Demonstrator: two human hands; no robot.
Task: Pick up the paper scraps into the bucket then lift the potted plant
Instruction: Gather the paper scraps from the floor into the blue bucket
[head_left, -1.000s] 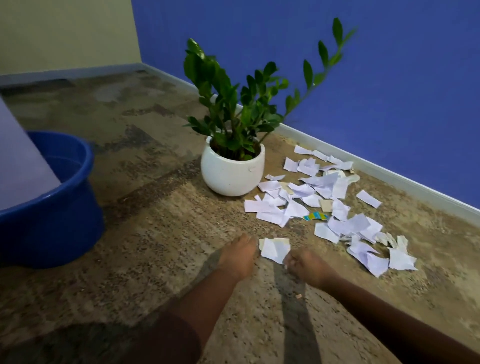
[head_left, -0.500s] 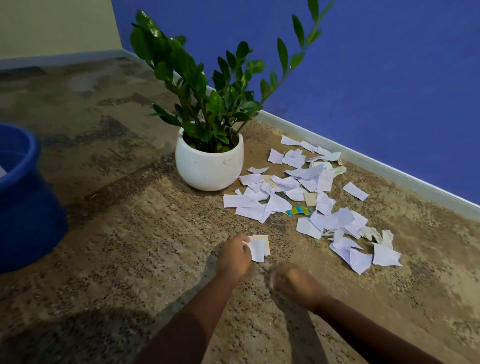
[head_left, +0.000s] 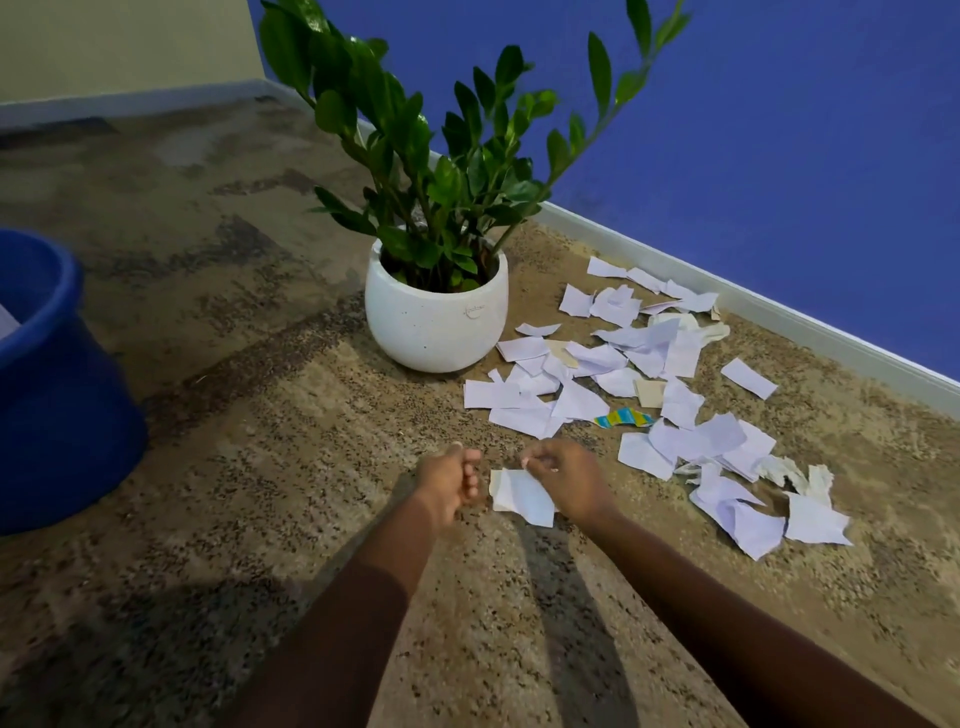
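- Paper scrap (head_left: 522, 499) now hangs pinched in the fingertips of the right hand (head_left: 569, 480); half a second ago the left hand (head_left: 449, 480) held it.
- Left hand, just beside it at 9 o'clock, is curled with nothing showing in it.
- Loose scraps (head_left: 675, 353) litter the floor (head_left: 260, 467) at 1 to 2 o'clock, so collecting has barely begun.
- Bucket (head_left: 52, 389) waits at 9 o'clock; the potted plant (head_left: 436, 322) stands unlifted at 12.

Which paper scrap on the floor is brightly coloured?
The small striped blue-and-yellow scrap, lying right of the white pot; the others are white or beige.
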